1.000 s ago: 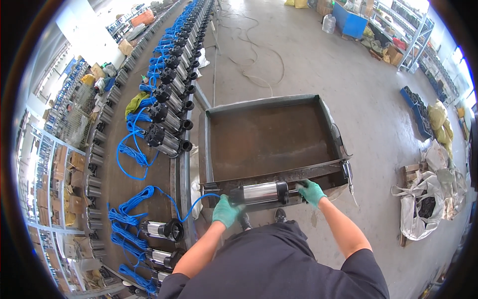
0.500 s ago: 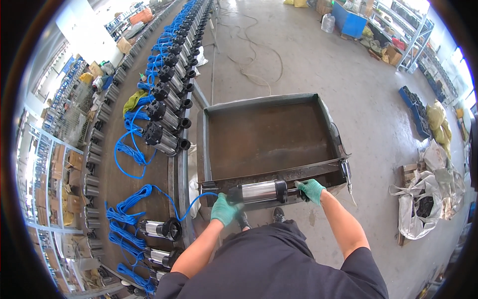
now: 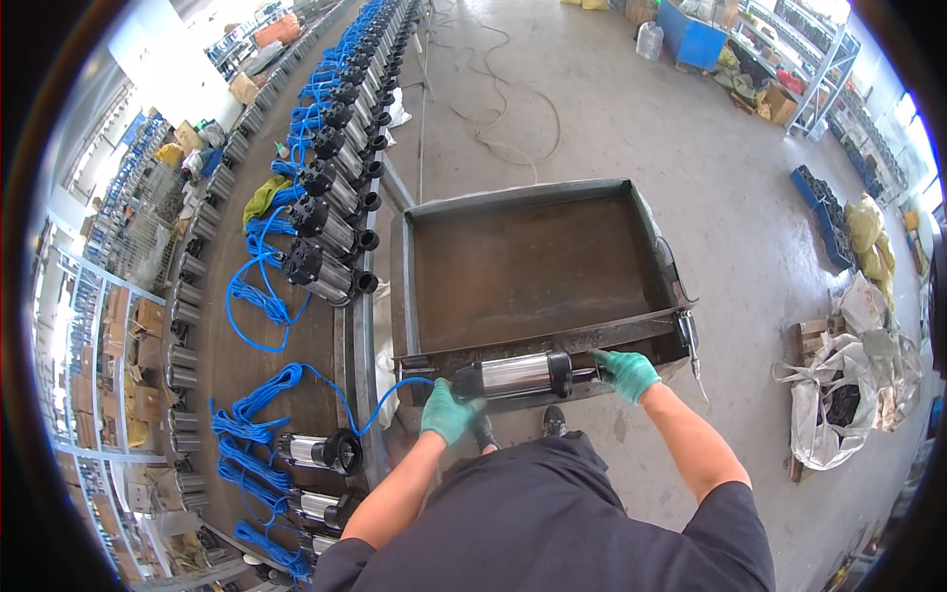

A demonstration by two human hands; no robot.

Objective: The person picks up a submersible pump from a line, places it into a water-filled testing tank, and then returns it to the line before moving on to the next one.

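A submersible pump (image 3: 515,376) with a steel body and black ends lies level along the near side of a metal tray. My left hand (image 3: 450,412), in a green glove, is closed around its left black end, where a blue cable (image 3: 395,391) leads off to the bench. A short dark rod (image 3: 586,376) sticks out beyond the pump's right end. At that rod is my right hand (image 3: 629,376), also gloved in green, with its fingers bent around the rod's outer part; what they grip is mostly hidden by the glove.
The wide metal tray (image 3: 523,189) stands in front of me, a hose nozzle (image 3: 690,340) at its right corner. Left, a long bench (image 3: 321,390) carries pumps in a row (image 3: 321,271) and coiled blue cables (image 3: 247,459). White sacks (image 3: 831,400) lie on the floor at right.
My right hand has shifted a little right, away from the pump's end, and more of the dark rod shows. The pump has moved slightly right and up; my left hand stays at its left end.
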